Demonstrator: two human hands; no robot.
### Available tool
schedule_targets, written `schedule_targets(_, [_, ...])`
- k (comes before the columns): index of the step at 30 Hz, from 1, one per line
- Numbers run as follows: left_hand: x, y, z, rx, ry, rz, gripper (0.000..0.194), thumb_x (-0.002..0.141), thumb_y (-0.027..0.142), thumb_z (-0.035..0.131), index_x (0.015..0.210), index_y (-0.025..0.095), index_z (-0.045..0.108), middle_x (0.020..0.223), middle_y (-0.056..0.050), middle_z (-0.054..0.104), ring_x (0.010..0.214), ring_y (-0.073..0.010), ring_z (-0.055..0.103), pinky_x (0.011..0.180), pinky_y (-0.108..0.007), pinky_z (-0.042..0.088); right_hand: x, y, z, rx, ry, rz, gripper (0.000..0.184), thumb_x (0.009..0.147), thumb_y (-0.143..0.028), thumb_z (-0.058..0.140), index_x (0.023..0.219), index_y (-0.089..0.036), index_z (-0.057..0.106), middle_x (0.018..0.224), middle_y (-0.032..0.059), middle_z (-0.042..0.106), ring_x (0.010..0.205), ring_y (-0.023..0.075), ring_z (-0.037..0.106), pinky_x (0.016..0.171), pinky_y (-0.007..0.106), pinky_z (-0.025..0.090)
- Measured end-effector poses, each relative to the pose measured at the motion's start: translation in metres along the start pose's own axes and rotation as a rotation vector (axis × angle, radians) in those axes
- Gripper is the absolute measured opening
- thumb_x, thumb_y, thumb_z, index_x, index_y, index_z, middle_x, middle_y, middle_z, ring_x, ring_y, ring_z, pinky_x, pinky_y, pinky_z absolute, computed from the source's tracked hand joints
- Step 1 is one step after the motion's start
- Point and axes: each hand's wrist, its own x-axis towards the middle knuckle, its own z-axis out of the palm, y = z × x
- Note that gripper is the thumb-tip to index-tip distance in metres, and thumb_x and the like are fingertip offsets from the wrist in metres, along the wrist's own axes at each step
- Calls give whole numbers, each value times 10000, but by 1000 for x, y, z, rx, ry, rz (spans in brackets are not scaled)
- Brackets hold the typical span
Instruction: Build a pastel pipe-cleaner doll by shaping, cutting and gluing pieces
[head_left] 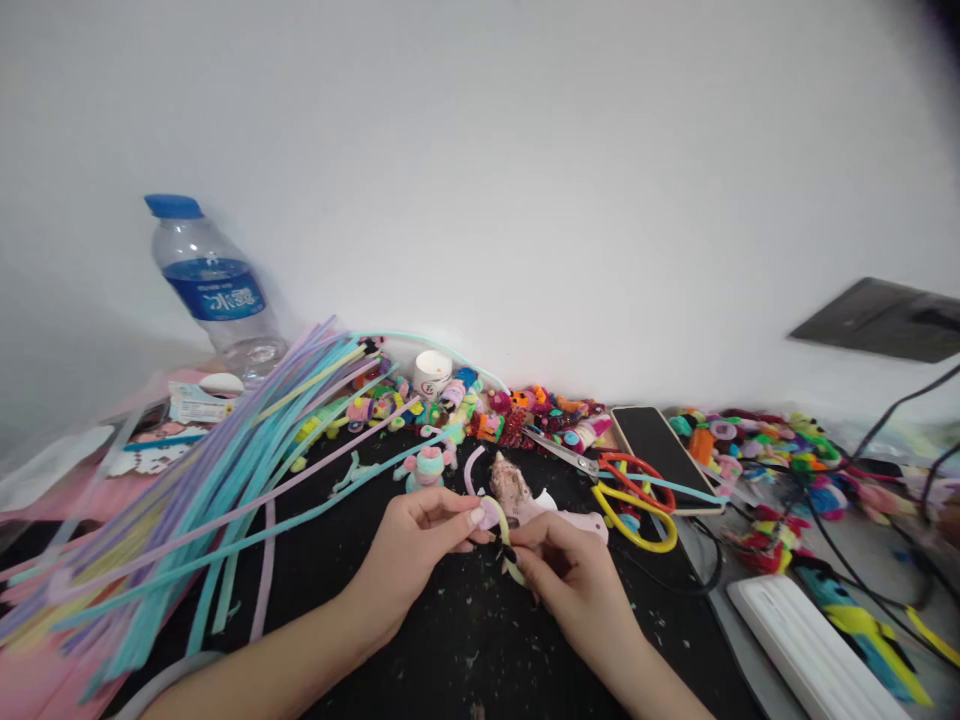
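My left hand pinches a small lilac pipe-cleaner coil between thumb and fingers. Against the coil's right side curves a pale yellow pipe cleaner, gripped by the fingertips of my right hand. Just behind the hands lies a pink glue gun with a crusted, brownish nozzle end. A short lilac pipe-cleaner piece bends up beside it. Close to my left fingers rests a small pink and aqua pipe-cleaner figure. Scissors with orange and yellow handles lie beyond my right hand.
On the left, a big bundle of pastel pipe cleaners crosses the black mat. A water bottle leans by the wall. Colourful figures line the back. At right are a phone, cables and a white power bank.
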Motion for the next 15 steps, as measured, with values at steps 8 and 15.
schedule_targets(8, [-2, 2, 5, 32, -31, 14, 103, 693, 246, 673, 718, 147, 682, 630, -14, 702, 621, -128, 625, 591, -203, 459, 2, -3, 8, 504, -96, 273, 215, 682, -278, 675, 644, -188, 484, 458, -47, 588, 407, 108, 567, 436, 206, 454])
schedule_targets(15, [-6, 2, 7, 51, -18, 38, 101, 676, 244, 682, 674, 143, 682, 634, -10, 688, 627, -129, 609, 589, -208, 459, -4, -8, 11, 493, -32, 282, 268, 666, -358, 698, 624, -189, 494, 476, -21, 630, 449, 143, 628, 472, 236, 503])
